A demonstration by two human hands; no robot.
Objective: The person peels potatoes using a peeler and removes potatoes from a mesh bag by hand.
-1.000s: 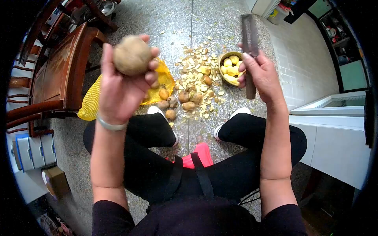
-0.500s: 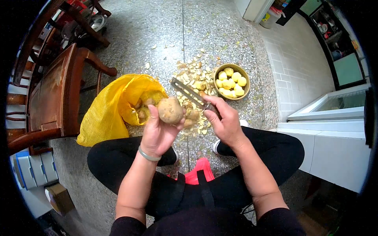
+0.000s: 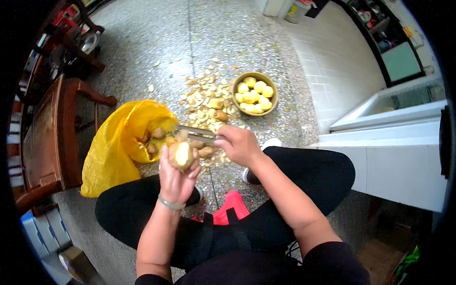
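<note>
My left hand (image 3: 176, 178) is closed round a brown potato (image 3: 180, 156) that shows one pale peeled patch on its upper side. In my right hand (image 3: 239, 146) is a metal peeler (image 3: 195, 133), its blade end just above the potato; motion blurs the gap, so I cannot tell if they touch. Left of the hands, a yellow mesh sack (image 3: 111, 147) lies with its mouth open and several unpeeled potatoes inside. Beyond the hands, peelings (image 3: 204, 97) are strewn on the floor, with a few brown potatoes among them. A round basket (image 3: 233, 97) holds several peeled potatoes (image 3: 260, 87).
A wooden chair (image 3: 47, 137) stands at the left, near the sack. White drawers (image 3: 50, 228) and a cardboard box (image 3: 78, 263) are at lower left. A white-framed glass panel (image 3: 394, 107) borders the right side. Something pink (image 3: 231, 209) lies between my legs.
The potato now has a peeled pale patch where it was wholly brown. The peeler has come down and left, over the potato. The whole view has shifted, with the basket further left.
</note>
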